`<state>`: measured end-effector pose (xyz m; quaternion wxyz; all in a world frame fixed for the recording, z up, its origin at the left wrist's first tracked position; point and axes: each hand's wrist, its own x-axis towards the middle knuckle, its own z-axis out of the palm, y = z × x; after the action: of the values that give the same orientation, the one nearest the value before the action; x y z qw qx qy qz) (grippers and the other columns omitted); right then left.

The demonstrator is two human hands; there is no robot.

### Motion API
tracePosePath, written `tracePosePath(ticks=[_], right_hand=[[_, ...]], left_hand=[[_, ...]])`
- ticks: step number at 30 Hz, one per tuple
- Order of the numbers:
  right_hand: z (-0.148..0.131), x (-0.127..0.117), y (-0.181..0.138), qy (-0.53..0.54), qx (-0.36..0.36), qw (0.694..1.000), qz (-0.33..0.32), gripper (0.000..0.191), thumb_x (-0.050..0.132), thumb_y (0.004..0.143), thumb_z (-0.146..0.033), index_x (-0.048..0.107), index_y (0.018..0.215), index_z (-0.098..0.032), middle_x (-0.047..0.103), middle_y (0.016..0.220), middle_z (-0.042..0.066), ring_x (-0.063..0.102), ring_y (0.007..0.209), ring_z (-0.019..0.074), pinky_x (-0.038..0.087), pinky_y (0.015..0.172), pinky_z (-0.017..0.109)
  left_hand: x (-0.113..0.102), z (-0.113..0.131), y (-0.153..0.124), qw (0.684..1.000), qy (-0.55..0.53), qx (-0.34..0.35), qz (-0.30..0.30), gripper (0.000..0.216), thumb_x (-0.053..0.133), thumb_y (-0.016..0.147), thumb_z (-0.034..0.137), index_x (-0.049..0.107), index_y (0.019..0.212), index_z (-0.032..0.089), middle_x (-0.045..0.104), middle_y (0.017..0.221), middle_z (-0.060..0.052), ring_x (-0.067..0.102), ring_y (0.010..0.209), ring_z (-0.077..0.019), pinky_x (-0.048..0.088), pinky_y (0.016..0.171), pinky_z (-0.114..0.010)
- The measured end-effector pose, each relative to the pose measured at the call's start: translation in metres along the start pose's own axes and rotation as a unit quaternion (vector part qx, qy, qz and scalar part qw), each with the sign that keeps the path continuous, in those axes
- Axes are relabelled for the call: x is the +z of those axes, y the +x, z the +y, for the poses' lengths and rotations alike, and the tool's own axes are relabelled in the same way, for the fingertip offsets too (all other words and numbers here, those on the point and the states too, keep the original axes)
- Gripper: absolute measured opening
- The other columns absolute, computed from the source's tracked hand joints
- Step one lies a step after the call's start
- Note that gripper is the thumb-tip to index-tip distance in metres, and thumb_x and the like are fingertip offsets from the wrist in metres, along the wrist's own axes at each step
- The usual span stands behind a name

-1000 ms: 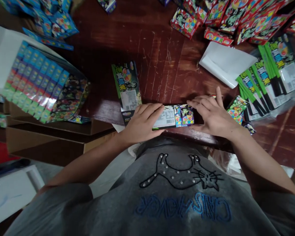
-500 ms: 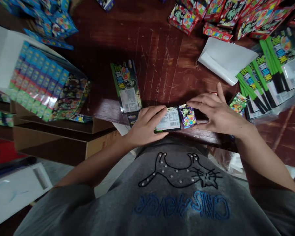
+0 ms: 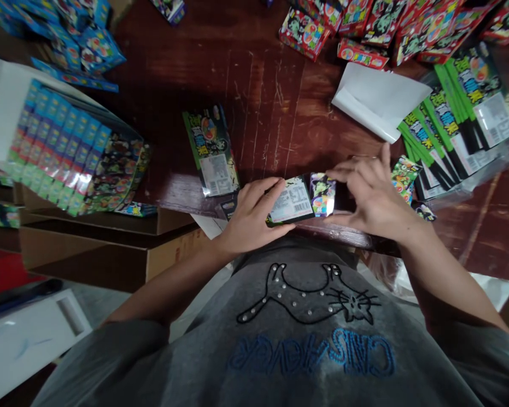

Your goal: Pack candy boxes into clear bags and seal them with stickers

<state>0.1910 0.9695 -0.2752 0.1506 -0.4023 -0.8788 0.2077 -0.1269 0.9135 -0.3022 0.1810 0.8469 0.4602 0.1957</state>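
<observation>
My left hand is closed around a flat black and green printed carton, its white label facing up, at the table's front edge. At the carton's right end stands a small purple candy box with a cartoon figure on it. The fingers and thumb of my right hand pinch that box at its right side. Another flat carton lies on the table beyond my left hand. A dark carton end shows partly beneath my left fingers.
Red boxes are heaped at the far right, near a folded white sheet. Flat green-edged cartons lie on plastic at right. A green box sits beside my right hand. Left, a cardboard box stands under upright colourful packs.
The view has shifted slightly. The small purple box has tilted a little at the carton's end, and my right hand's fingers have shifted on it. My left hand keeps its hold.
</observation>
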Motion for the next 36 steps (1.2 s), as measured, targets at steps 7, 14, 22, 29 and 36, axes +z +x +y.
tracePosePath(ticks=[7,14,22,29,36], right_hand=[[-0.015,0.022,-0.007,0.018,-0.053,0.997,-0.047,0.101,0.058,0.099,-0.072,0.007,0.177,-0.033,0.053,0.167,0.013,0.046,0.156,0.0376,-0.001,0.134,0.077],[-0.02,0.023,-0.026,-0.013,-0.007,0.997,-0.073,0.125,0.047,0.096,-0.084,-0.034,0.168,-0.022,0.022,0.18,0.023,0.016,0.17,0.041,0.004,0.13,0.082],[0.071,-0.016,-0.034,-0.128,-0.01,0.989,-0.073,0.107,0.044,0.096,-0.087,0.024,0.175,-0.018,0.04,0.174,0.021,0.043,0.155,0.0463,0.027,0.128,0.076],[0.043,0.003,0.0,-0.061,-0.087,0.99,-0.089,0.075,0.063,0.1,-0.061,0.052,0.161,-0.02,0.059,0.161,0.012,0.052,0.134,0.0392,0.047,0.11,0.06],[0.021,0.03,0.011,-0.032,-0.094,0.992,-0.083,0.073,0.069,0.098,-0.058,0.056,0.156,-0.016,0.062,0.157,0.015,0.05,0.134,0.0396,0.047,0.107,0.058]], left_hand=[[0.003,0.001,0.004,0.999,-0.008,0.031,-0.005,0.1,0.084,0.091,0.04,0.025,0.171,0.027,0.056,0.152,-0.017,0.058,0.137,-0.036,0.046,0.118,-0.052],[0.009,0.004,0.007,1.0,-0.017,-0.007,-0.008,0.097,0.083,0.09,0.039,0.029,0.17,0.028,0.056,0.152,-0.017,0.057,0.137,-0.0362,0.047,0.118,-0.054],[0.018,-0.006,0.01,0.997,0.033,-0.002,-0.072,0.089,0.081,0.091,0.047,0.038,0.166,0.023,0.058,0.154,-0.018,0.058,0.133,-0.0379,0.044,0.113,-0.054],[0.018,-0.005,0.004,0.997,0.047,-0.018,-0.064,0.089,0.084,0.089,0.048,0.041,0.163,0.022,0.06,0.154,-0.016,0.058,0.135,-0.0359,0.04,0.113,-0.049],[0.022,-0.011,0.001,0.999,0.029,-0.018,-0.043,0.091,0.084,0.089,0.047,0.04,0.164,0.022,0.059,0.155,-0.016,0.056,0.137,-0.0348,0.04,0.114,-0.047]])
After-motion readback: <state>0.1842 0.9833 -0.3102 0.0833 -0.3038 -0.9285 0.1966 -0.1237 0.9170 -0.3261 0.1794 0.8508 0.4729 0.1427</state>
